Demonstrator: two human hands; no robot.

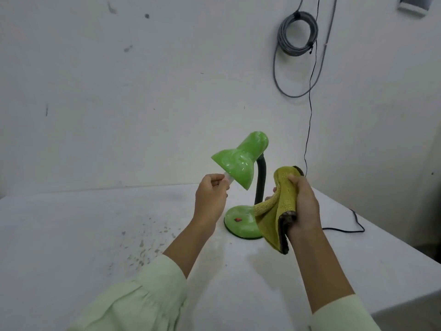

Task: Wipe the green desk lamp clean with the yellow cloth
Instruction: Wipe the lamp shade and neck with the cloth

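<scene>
The green desk lamp (241,155) stands on the white table, its shade tilted down to the left on a dark flexible neck (260,182). Its round green base (239,222) carries a small red switch. My left hand (210,197) has its fingers curled round the white bulb (60,180) that pokes out under the shade's rim. My right hand (303,206) grips the yellow cloth (274,216), which hangs folded just right of the neck and partly covers the base's right side.
The white table (95,235) has dark specks left of the lamp, and its right edge runs diagonally at the far right. A black cord (343,230) trails from the lamp across the table. A coil of grey cable (298,34) hangs on the wall behind.
</scene>
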